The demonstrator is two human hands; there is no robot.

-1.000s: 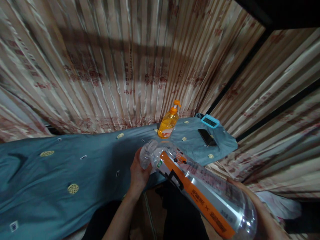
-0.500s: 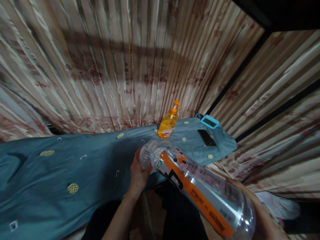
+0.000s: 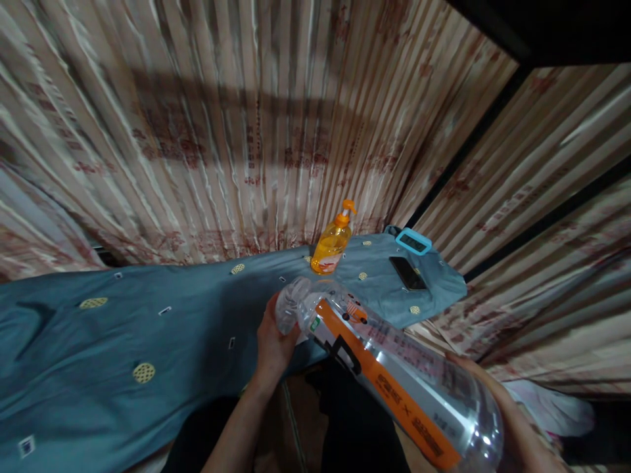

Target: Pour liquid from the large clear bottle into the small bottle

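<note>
A large clear plastic bottle [image 3: 394,374] with an orange and silver label lies aslant across the front, its neck to the upper left and its base at the lower right. Around the far side of the base curls my right hand [image 3: 507,401], its fingers mostly hidden behind the bottle. My left hand [image 3: 275,338] is closed around a clear, cup-like plastic piece [image 3: 292,305] at the bottle's neck. Whether that piece is joined to the bottle, I cannot tell. Beyond the bottle's neck, an orange pump bottle [image 3: 329,249] stands upright on the blue cloth.
The blue patterned cloth [image 3: 187,328] covers a long, narrow surface. On its right end are a dark phone [image 3: 407,272] and a light-blue-framed digital clock [image 3: 413,241]. Pleated curtains [image 3: 221,131] hang behind and to the right, beside black frame bars [image 3: 468,151]. My dark-clothed legs [image 3: 359,414] are below.
</note>
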